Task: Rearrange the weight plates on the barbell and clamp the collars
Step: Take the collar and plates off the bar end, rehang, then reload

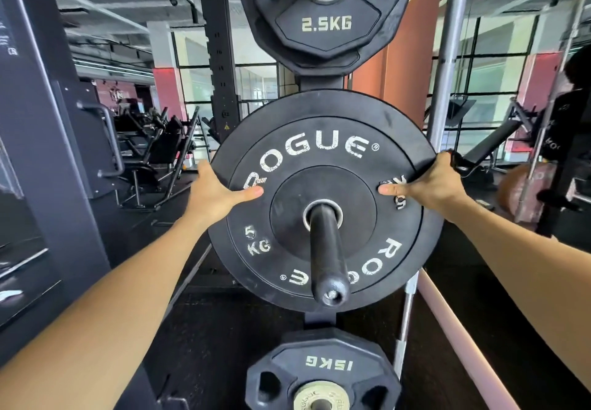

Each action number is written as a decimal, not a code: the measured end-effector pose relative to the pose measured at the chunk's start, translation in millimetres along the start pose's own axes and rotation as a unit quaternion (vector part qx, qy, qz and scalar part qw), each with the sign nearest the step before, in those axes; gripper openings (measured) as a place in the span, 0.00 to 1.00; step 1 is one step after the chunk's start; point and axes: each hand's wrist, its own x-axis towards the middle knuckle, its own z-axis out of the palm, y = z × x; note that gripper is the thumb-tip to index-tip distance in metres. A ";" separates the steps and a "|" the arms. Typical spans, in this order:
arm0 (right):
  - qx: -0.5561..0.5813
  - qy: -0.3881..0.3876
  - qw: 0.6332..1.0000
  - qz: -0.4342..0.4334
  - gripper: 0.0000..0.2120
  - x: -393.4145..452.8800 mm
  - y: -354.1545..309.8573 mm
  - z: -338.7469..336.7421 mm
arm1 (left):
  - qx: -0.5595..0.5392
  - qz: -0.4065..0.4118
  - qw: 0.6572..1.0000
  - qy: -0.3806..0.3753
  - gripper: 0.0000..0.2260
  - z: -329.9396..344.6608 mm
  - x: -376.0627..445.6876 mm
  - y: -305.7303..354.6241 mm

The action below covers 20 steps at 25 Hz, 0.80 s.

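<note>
A black round 5 kg plate (326,140) marked ROGUE hangs on a black storage peg (327,256) that points toward me. My left hand (214,193) grips its left rim, thumb on the face. My right hand (428,185) grips the right rim, thumb on the face too. Above it a black 2.5 kg plate (326,22) sits on an upper peg. Below, a black 15 kg plate (323,368) sits on a lower peg. No collar is in view.
A grey barbell (447,67) stands upright at the right, beside a pink padded rail (463,339). A dark rack upright (217,48) rises behind the plates. Gym machines (153,160) fill the left background; a mirror (563,115) is at the right.
</note>
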 end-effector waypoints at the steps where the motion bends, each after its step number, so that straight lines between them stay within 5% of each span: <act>1: 0.008 -0.005 1.000 0.006 0.54 2.5 0.5 0.4 | -0.004 -0.003 1.000 -0.002 0.42 0.5 1.1 -0.8; 20: 0.002 -0.016 1.000 -0.023 0.58 -69.1 -15.4 -39.3 | -0.023 -0.004 1.000 -0.002 0.45 -38.2 -76.0 8.2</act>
